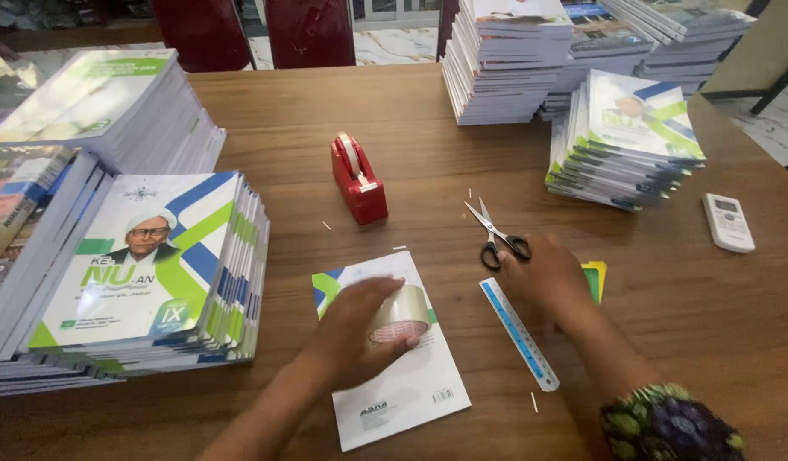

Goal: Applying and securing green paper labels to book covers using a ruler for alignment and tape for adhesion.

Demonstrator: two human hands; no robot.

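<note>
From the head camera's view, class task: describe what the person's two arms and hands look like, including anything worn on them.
Both hands are bare: no gloves, and no rings or watch can be seen. The left hand leads back to a forearm that is uncovered as far as the picture's lower edge. The right hand also has a bare forearm, ending in a sleeve of dark fabric with a green and purple floral pattern.

Clear tape roll (401, 312) upright on white booklet (394, 358), scissors (496, 237) beside

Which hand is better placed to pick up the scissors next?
The right hand, probably. Its fingers lie right at the black handles of the scissors, beside the blue ruler. The left hand is occupied, gripping the roll of clear tape on the book.
</note>
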